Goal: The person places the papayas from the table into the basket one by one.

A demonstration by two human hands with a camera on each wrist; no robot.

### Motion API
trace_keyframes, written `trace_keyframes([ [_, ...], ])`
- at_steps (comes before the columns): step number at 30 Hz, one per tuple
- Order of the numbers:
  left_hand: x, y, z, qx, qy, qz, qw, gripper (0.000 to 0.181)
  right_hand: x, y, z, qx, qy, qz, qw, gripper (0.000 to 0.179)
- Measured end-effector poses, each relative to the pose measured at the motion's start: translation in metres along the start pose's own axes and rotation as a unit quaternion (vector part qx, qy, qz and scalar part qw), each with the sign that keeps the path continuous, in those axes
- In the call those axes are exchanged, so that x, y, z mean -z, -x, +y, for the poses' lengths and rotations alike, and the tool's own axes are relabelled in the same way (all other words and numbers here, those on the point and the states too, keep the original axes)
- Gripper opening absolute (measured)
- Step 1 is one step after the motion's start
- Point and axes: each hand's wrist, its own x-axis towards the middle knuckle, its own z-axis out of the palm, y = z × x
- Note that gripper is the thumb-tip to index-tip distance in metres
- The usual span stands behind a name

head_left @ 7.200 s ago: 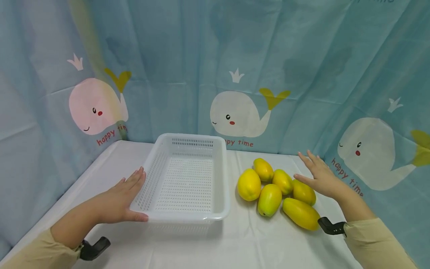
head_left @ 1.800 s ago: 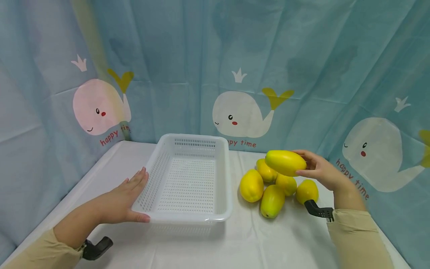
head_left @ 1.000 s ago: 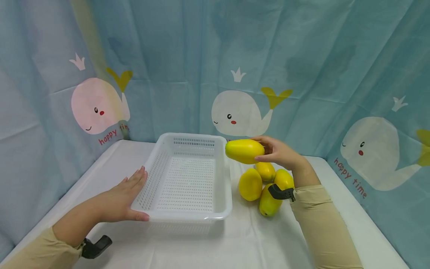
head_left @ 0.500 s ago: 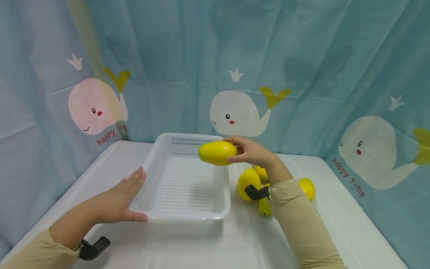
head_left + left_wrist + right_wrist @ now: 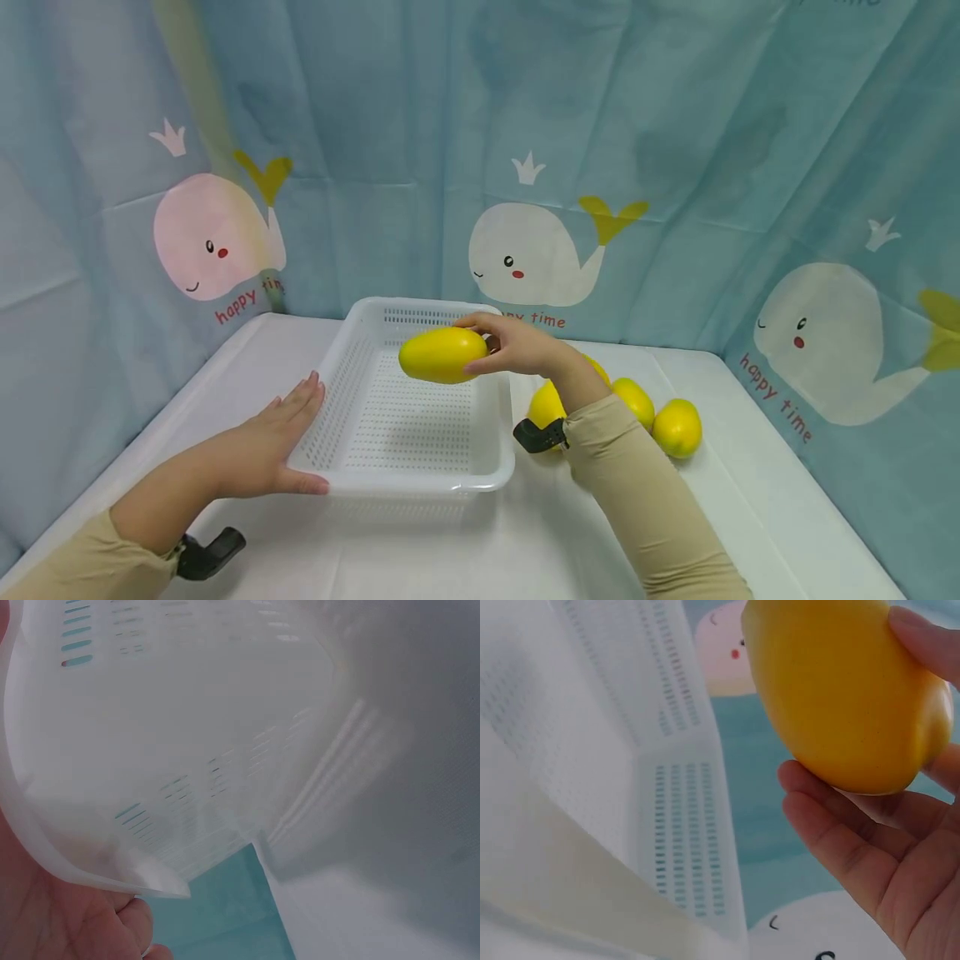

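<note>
In the head view my right hand [image 5: 521, 346] grips a yellow papaya [image 5: 441, 356] by its right end and holds it in the air above the white plastic basket [image 5: 420, 483]. The right wrist view shows the thumb on one side of the papaya [image 5: 840, 690] and curled fingers [image 5: 840, 832] on the other. My left hand [image 5: 262, 454] rests against the basket's near left corner, fingers straight along the side rim and thumb at the front rim. Nothing lies on the visible basket floor.
Several more yellow papayas lie on the white-covered table right of the basket, one papaya [image 5: 677, 427] apart at the far right. My right forearm [image 5: 645, 492] partly hides the group. A blue curtain [image 5: 405, 167] with whale prints hangs behind.
The right hand picked up the long papaya from the group, lifted it and carried it left until it hangs over the basket. The left hand stays at the basket's corner.
</note>
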Motion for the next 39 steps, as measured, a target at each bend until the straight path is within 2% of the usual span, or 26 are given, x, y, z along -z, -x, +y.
trace_keyframes([
  [6, 0.001, 0.000, 0.001, 0.010, 0.002, -0.001, 0.9999, 0.128, -0.011, -0.008, -0.001, -0.007, 0.006, -0.012, 0.9999, 0.053],
  [16, 0.000, 0.000, 0.000, 0.005, 0.005, -0.003, 1.0000, 0.126, -0.023, -0.015, -0.001, 0.003, 0.029, -0.022, 0.9993, 0.051],
  [24, 0.000, -0.001, -0.001, 0.000, 0.001, 0.000, 1.0000, 0.126, -0.024, -0.016, -0.001, -0.003, 0.026, -0.019, 0.9995, 0.052],
  [31, 0.001, 0.000, 0.000, -0.001, -0.003, 0.001, 1.0000, 0.127, -0.024, -0.015, -0.002, -0.040, 0.024, -0.024, 0.9986, 0.052],
  [39, 0.002, -0.001, 0.001, 0.001, -0.001, -0.007, 1.0000, 0.126, -0.023, -0.015, -0.002, -0.035, 0.022, -0.026, 0.9988, 0.046],
])
